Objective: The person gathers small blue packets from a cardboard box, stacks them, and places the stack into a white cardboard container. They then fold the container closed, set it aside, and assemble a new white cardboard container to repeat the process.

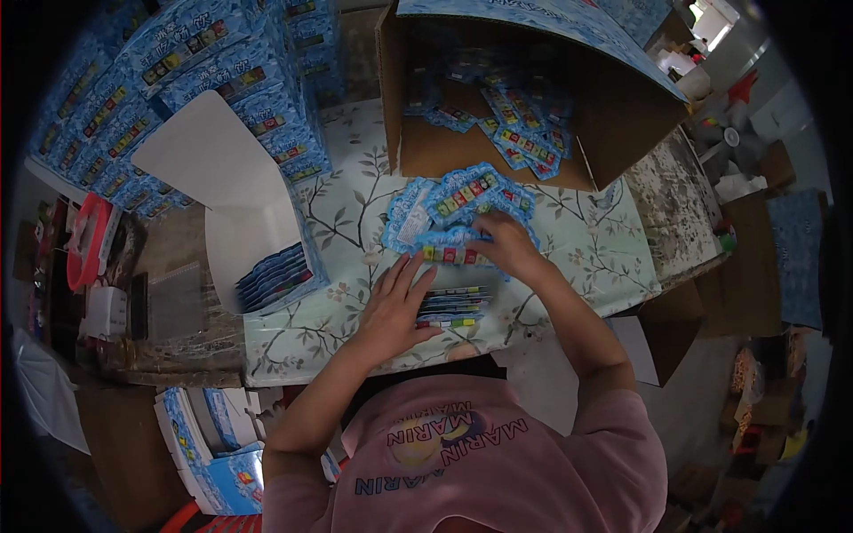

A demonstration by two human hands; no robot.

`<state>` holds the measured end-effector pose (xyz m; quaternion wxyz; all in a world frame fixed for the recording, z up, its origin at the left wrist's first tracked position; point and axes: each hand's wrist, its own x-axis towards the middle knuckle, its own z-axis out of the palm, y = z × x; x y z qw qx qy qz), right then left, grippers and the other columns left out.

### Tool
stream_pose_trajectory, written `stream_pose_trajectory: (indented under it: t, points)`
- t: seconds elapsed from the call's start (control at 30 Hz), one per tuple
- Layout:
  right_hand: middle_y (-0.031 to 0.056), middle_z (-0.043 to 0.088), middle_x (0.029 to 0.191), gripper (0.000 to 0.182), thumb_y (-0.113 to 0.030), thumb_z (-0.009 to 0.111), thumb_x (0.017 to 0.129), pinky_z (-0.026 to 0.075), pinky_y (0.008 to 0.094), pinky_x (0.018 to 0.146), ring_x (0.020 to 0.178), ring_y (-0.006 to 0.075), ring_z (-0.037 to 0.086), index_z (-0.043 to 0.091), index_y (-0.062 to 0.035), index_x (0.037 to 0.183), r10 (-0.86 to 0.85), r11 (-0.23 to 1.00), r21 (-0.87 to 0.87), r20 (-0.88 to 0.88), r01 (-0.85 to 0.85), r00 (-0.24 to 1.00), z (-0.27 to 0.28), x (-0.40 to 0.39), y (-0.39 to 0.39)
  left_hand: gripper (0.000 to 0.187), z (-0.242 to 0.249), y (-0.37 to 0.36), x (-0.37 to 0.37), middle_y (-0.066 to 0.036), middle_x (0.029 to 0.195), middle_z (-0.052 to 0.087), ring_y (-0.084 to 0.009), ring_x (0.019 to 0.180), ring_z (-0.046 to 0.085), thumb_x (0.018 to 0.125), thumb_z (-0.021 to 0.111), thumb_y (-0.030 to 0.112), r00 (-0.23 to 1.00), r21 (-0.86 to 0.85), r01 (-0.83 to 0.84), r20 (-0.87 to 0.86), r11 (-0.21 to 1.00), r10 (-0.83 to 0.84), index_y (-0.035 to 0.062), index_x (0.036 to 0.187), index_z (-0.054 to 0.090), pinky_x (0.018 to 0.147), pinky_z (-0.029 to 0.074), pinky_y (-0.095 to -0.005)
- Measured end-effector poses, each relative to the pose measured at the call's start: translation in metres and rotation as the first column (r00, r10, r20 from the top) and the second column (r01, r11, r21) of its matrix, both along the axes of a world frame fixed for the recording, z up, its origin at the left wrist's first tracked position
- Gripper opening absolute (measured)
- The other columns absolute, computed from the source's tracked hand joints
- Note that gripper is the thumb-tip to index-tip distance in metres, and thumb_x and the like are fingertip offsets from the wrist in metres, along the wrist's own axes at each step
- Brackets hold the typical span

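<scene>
My left hand lies with fingers spread at the left end of a row of blue packets standing on edge, thumb near the row's front. Its fingertips reach a flat packet with a strip of coloured pictures. My right hand is closed with bent fingers at that packet's upper edge; the fingertips are partly hidden. Behind it is a loose pile of blue packets. To the left, a white-lined display box stands with its lid up, several packets lined up inside.
A large cardboard carton lies on its side at the back, mouth toward me, with loose packets inside. Stacked blue boxes rise at back left. A flowered cloth covers the table. A red-rimmed item sits far left.
</scene>
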<state>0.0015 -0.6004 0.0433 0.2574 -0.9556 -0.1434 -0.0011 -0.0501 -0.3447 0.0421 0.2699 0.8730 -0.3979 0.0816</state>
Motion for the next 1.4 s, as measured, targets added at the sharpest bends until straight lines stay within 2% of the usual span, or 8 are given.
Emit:
stream_pose_trajectory:
  t: [0.13,0.3,0.47,0.67,0.8,1.13,1.23,1.4]
  points:
    - [0.0105,0.063,0.092,0.026,-0.024,0.068,0.082,0.045,0.0331,0.070,0.080,0.0243,0.060,0.063,-0.0058,0.100,0.409,0.912,0.229,-0.465,-0.340,0.785,0.031,0.004,0.019,0.088,0.003,-0.002,0.004,-0.016,0.120,0.049,-0.0326,0.110,0.047,0.063,0.080,0.033,0.997,0.082,-0.050,-0.062,0.995,0.055,0.0068,0.136,0.037,0.093,0.040,-0.0405]
    - [0.0122,0.064,0.092,0.029,-0.022,0.068,0.080,0.047,0.0325,0.076,0.084,0.0232,0.061,0.063,-0.0053,0.103,0.123,0.978,-0.208,0.651,0.020,0.749,-0.008,0.093,0.010,0.089,0.011,-0.002,0.004,-0.014,0.116,0.051,-0.0316,0.105,0.049,0.063,0.080,0.032,0.960,0.126,0.026,-0.280,0.992,0.011,0.0072,0.136,0.036,0.091,0.041,-0.0398]
    - [0.0157,0.063,0.093,0.023,-0.017,0.067,0.080,0.046,0.0352,0.072,0.084,0.0266,0.061,0.060,-0.0041,0.097,0.077,0.985,0.167,-0.152,-0.051,0.985,0.046,0.072,0.018,0.088,0.006,0.000,-0.002,-0.014,0.120,0.049,-0.0323,0.111,0.047,0.062,0.081,0.031,0.967,0.095,0.018,-0.256,0.995,0.007,0.0085,0.135,0.037,0.095,0.039,-0.0414]
    - [0.0164,0.061,0.097,0.039,-0.034,0.068,0.080,0.046,0.0397,0.078,0.093,0.0320,0.060,0.055,-0.0055,0.105,0.253,0.964,0.177,-0.378,-0.198,0.890,0.027,-0.023,0.022,0.095,-0.002,0.004,-0.015,-0.017,0.142,0.029,-0.0379,0.132,0.027,0.059,0.083,0.033,0.981,0.052,-0.144,-0.124,0.988,0.149,0.0102,0.138,0.035,0.104,0.026,-0.0516]
    - [0.0238,0.055,0.107,0.086,-0.046,0.078,0.065,0.044,0.0437,0.083,0.099,0.0374,0.056,0.039,0.0015,0.125,0.263,0.961,-0.028,-0.229,-0.276,0.937,0.035,-0.060,0.036,0.099,-0.011,0.004,-0.015,-0.018,0.144,0.026,-0.0392,0.133,0.026,0.059,0.083,0.034,0.972,-0.022,-0.176,-0.165,0.984,0.170,0.0121,0.140,0.032,0.104,0.024,-0.0555]
    - [0.0205,0.055,0.106,0.086,-0.030,0.081,0.058,0.045,0.0401,0.086,0.102,0.0351,0.055,0.039,0.0022,0.126,0.316,0.940,-0.083,-0.162,-0.332,0.935,0.022,-0.047,0.045,0.071,0.018,0.046,-0.002,-0.017,0.138,0.038,-0.0363,0.127,0.038,0.070,0.077,0.025,0.990,-0.307,-0.140,-0.045,0.941,0.133,0.0075,0.131,0.046,0.103,0.033,-0.0473]
    - [0.0200,0.054,0.119,0.094,-0.031,0.081,0.062,0.042,0.0327,0.095,0.110,0.0276,0.056,0.032,0.0025,0.135,0.084,0.959,0.281,-0.408,0.038,0.909,0.039,-0.026,0.048,0.044,0.036,0.093,0.012,-0.019,0.122,0.054,-0.0368,0.113,0.052,0.078,0.070,0.020,0.831,-0.432,-0.501,-0.001,0.750,0.556,0.0012,0.116,0.057,0.096,0.040,-0.0434]
    - [0.0165,0.055,0.118,0.090,-0.025,0.084,0.061,0.044,0.0334,0.093,0.108,0.0219,0.054,0.034,0.0008,0.132,0.285,0.712,0.694,-0.152,-0.103,0.947,0.096,0.036,0.140,0.038,0.017,0.144,0.043,-0.017,0.107,0.059,-0.0351,0.100,0.056,0.080,0.067,0.023,0.728,-0.064,-0.681,0.047,0.730,0.684,-0.0001,0.109,0.059,0.086,0.044,-0.0434]
